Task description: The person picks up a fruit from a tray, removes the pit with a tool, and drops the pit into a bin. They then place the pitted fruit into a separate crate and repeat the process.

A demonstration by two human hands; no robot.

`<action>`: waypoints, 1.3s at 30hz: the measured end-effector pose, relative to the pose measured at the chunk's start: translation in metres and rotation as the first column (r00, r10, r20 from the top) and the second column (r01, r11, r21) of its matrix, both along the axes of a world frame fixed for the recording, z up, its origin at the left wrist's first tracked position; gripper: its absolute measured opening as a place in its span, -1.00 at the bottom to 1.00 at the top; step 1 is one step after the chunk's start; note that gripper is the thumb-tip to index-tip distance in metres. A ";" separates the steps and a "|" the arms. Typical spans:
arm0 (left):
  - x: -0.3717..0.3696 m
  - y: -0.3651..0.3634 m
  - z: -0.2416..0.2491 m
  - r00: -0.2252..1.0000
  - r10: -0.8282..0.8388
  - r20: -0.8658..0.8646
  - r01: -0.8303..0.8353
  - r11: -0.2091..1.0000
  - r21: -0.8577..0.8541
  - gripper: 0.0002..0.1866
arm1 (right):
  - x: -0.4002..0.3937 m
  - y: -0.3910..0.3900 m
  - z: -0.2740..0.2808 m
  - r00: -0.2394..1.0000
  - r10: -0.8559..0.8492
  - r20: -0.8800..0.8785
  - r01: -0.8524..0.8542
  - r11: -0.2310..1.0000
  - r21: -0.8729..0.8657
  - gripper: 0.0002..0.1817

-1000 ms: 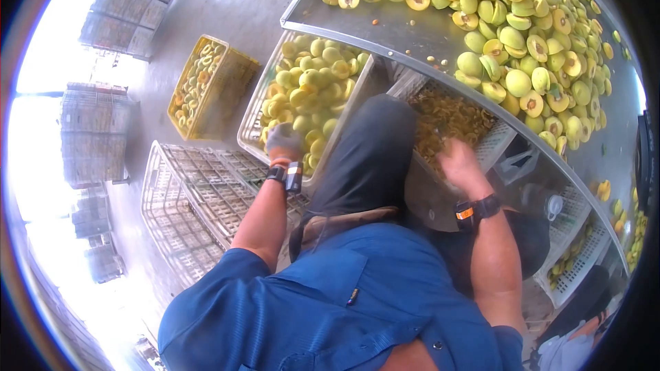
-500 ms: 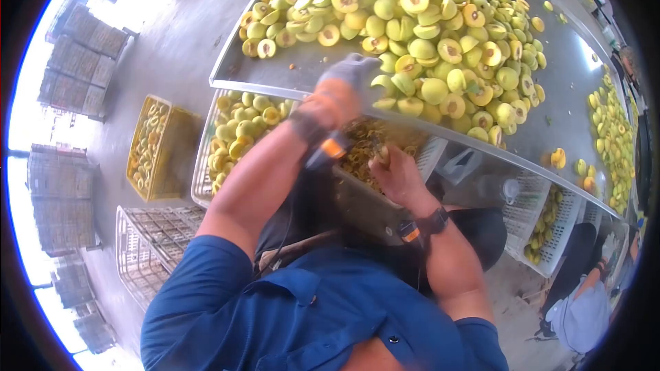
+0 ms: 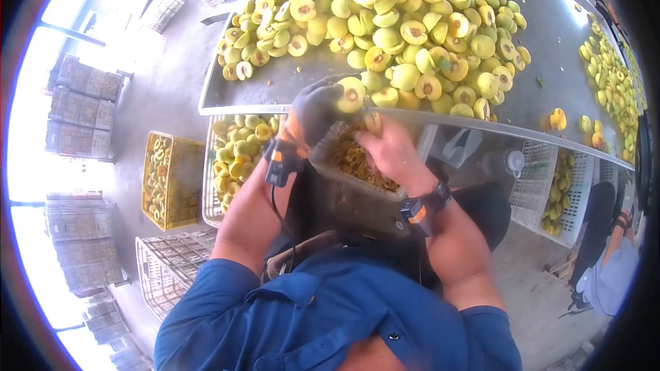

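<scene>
At the table's near edge our gloved left hand, back from the pile a moment ago, now grips a peach half above the pit tub, while our bare right hand pinches a small tool beside it, ready for pitting.

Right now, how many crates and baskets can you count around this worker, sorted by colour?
Yellow crate on the floor, holding fruit pieces: 1
White baskets holding fruit: 2, one under the table's left end, one under its right end
Empty white basket on the floor: 1
Total: 4
</scene>
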State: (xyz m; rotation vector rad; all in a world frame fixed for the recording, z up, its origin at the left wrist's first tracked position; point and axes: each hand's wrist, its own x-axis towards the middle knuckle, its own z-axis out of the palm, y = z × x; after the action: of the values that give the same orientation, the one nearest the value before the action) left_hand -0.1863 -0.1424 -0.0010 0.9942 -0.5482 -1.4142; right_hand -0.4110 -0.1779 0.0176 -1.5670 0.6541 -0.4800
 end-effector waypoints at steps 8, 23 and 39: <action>-0.037 0.032 0.015 0.970 0.054 0.238 -0.039 0.997 -0.069 -0.46 | -0.003 0.004 -0.017 0.999 0.023 0.036 -0.038 0.862 0.506 -0.74; -0.050 0.043 0.029 0.985 0.086 0.147 -0.072 0.992 -0.101 -0.38 | -0.009 0.006 -0.014 0.978 -0.148 0.146 0.057 0.865 0.498 -0.78; -0.053 0.046 -0.005 0.934 0.224 0.277 -0.236 0.972 0.010 -0.51 | 0.000 0.028 -0.035 0.985 -0.147 -0.092 0.139 0.987 -0.082 -0.69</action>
State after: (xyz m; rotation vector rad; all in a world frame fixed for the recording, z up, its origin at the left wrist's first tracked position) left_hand -0.2391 -0.0967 -0.0057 1.2582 -0.5840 -1.0904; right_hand -0.4106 -0.1497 -0.0177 -1.6293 0.8366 -0.5424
